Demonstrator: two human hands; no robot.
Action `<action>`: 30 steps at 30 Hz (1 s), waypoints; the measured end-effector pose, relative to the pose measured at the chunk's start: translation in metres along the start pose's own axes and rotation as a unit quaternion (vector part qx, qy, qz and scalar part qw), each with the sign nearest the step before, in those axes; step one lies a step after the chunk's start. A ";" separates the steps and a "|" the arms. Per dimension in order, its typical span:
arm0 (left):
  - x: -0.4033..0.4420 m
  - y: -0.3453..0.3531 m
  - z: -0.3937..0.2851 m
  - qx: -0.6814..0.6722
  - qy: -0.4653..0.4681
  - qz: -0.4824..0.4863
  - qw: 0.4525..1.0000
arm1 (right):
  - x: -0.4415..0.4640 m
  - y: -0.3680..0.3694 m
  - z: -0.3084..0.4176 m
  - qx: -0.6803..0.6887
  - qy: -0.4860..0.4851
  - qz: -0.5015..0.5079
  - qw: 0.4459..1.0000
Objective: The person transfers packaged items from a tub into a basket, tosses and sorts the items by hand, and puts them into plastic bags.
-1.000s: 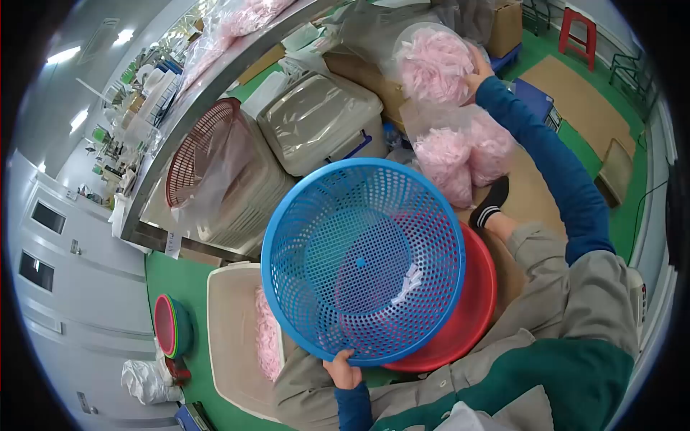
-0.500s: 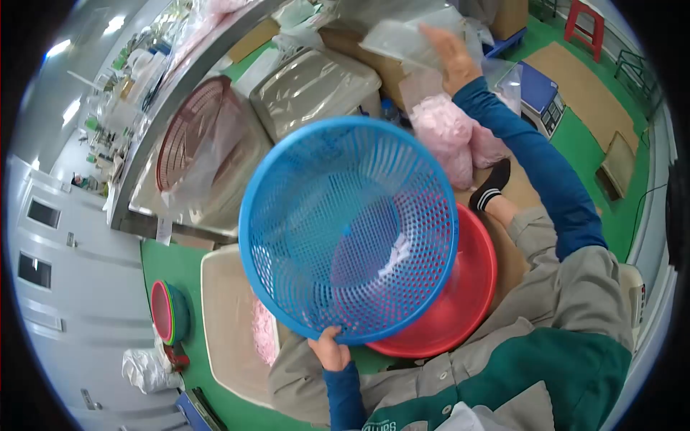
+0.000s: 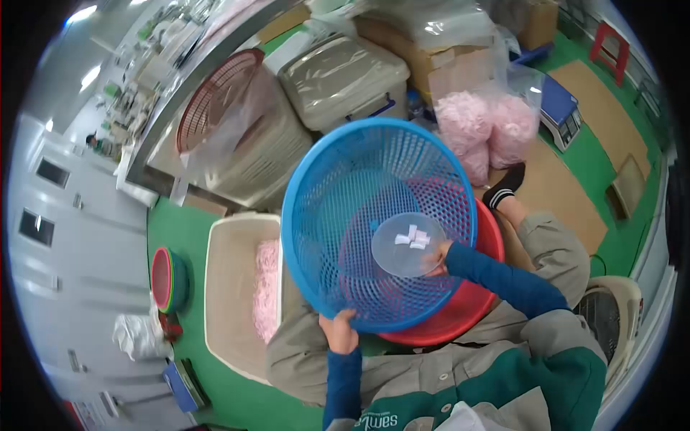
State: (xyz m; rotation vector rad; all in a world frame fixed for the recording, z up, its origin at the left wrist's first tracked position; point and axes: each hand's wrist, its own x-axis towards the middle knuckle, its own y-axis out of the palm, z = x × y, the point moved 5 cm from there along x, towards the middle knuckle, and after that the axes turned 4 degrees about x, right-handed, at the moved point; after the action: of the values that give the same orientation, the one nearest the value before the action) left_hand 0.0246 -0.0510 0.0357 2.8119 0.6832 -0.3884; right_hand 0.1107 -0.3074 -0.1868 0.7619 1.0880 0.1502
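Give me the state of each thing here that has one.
Blue basket, open, rim gripped by left hand.
Clear round item, edge held by right hand.
White pieces, in or under it, unclear.
Red basin, partly hidden by basket.
Beige bin, open, pink strips inside.
Lidded box, closed.
Plastic bags, filled.

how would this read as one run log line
left hand: gripping blue basket | right hand: holding translucent dish over basket | red basin: partly behind basket

The left hand (image 3: 339, 331) is gripping near the left knee (image 3: 289, 363). The right hand (image 3: 437, 260) is clasping farther forward, its forearm (image 3: 507, 279) angling inward.
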 end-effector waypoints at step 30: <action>0.037 -0.060 0.135 0.337 0.055 0.110 0.933 | -0.175 0.052 0.205 -0.523 -0.669 -0.171 0.500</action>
State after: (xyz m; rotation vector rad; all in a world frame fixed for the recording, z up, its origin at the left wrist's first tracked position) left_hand 0.0006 -0.0201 -0.1117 3.5338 0.2690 -0.5034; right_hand 0.2118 -0.4497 0.0258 -0.5604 -0.5110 -0.1468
